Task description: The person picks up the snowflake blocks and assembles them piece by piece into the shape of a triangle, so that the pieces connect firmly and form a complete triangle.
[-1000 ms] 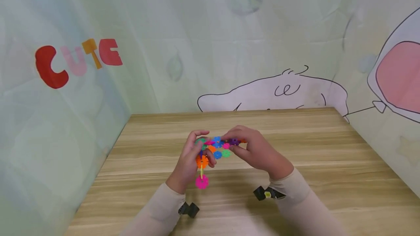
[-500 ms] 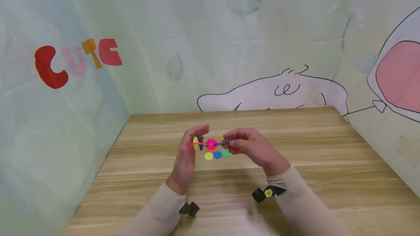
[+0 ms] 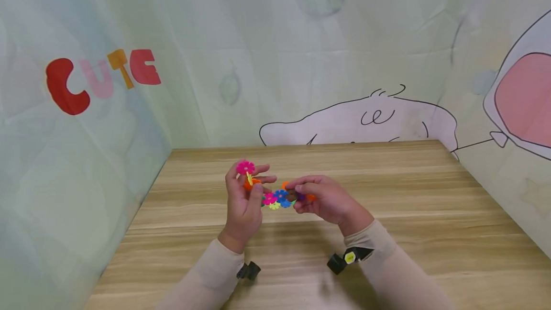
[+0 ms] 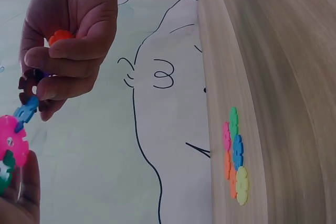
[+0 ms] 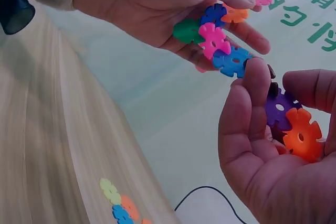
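A chain of slotted plastic snowflake discs [image 5: 231, 62] stretches between both hands, above the table. My left hand [image 3: 241, 212] holds its left end between thumb and fingers; a pink disc [image 3: 246, 168] and a yellow one stick up there beside an orange disc. Dark blue, green, pink and light blue discs follow along the chain. My right hand [image 3: 333, 201] pinches the brown disc [image 4: 27, 88] with thumb and fingertips. From there a purple disc [image 5: 279, 109] and an orange disc [image 5: 302, 134] reach into the right palm. Fingers partly cover the brown disc.
Several loose discs lie on the wooden table [image 3: 198, 233] beneath the chain, among them a yellow disc [image 4: 242, 185], a blue disc [image 4: 238, 151] and a green disc [image 4: 233, 123]. A printed cloth backdrop [image 3: 206, 85] hangs behind the table and along its sides.
The left hand has turned the chain over, so its pink and yellow end moved from below the hand to above it. The right hand has shifted slightly left and now pinches the brown disc.
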A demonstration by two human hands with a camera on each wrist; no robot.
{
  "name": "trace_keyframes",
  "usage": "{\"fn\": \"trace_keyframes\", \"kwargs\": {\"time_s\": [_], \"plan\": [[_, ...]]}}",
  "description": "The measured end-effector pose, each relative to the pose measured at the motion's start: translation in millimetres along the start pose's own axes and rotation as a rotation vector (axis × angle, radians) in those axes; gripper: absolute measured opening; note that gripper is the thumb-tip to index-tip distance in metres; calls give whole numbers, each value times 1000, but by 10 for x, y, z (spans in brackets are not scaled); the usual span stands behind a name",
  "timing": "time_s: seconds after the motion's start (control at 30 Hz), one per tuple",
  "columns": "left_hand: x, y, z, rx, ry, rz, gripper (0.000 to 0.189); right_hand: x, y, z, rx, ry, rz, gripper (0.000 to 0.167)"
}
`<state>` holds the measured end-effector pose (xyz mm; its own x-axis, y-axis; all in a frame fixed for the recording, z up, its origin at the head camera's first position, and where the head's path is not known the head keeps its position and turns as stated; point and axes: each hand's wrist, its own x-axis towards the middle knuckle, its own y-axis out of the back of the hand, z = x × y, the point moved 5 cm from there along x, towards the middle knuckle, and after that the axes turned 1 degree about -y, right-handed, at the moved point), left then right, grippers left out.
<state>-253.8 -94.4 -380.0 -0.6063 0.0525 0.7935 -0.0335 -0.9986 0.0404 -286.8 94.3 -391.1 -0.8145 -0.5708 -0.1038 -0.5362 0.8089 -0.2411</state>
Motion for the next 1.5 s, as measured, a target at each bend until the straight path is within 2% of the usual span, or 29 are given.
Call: {"fn": "trace_keyframes", "kwargs": {"time_s": [0.1,0.3,0.4,0.47,0.53,0.63,0.77,0.87,1.1,1.2,1.27,1.37,1.4,1.5], "plan": [[0,23,-5,40,14,32,53,9,-43,25,-44,-3,-32,32],[5,56,3,83,93,70,57,19,-104,64,-140,-27,-87,28],[9,60,0,81,107,74,62,12,-103,59,-158,-31,-103,28],[13,66,-4,70,122,91,62,18,-76,62,-193,-29,-107,34],[19,76,-9,54,142,116,61,51,-20,87,-217,-24,-92,44],[20,94,-16,37,173,159,59,118,107,167,-215,-39,-23,62],[18,109,-18,23,167,187,57,204,231,348,-160,-94,39,73],[18,114,-13,20,166,197,58,248,226,489,-143,-132,-11,76],[27,111,5,-17,175,217,58,270,66,693,-65,-192,-215,81],[25,103,3,-38,175,218,57,253,43,736,-96,-214,-234,89],[20,97,-5,-49,177,215,56,241,44,749,-146,-225,-226,91],[12,93,-8,-48,181,212,56,228,87,736,-255,-233,-160,85],[11,94,-9,-42,184,212,57,222,112,718,-295,-226,-127,70],[8,106,-10,-24,192,221,58,214,207,650,-405,-229,-4,49]]}}
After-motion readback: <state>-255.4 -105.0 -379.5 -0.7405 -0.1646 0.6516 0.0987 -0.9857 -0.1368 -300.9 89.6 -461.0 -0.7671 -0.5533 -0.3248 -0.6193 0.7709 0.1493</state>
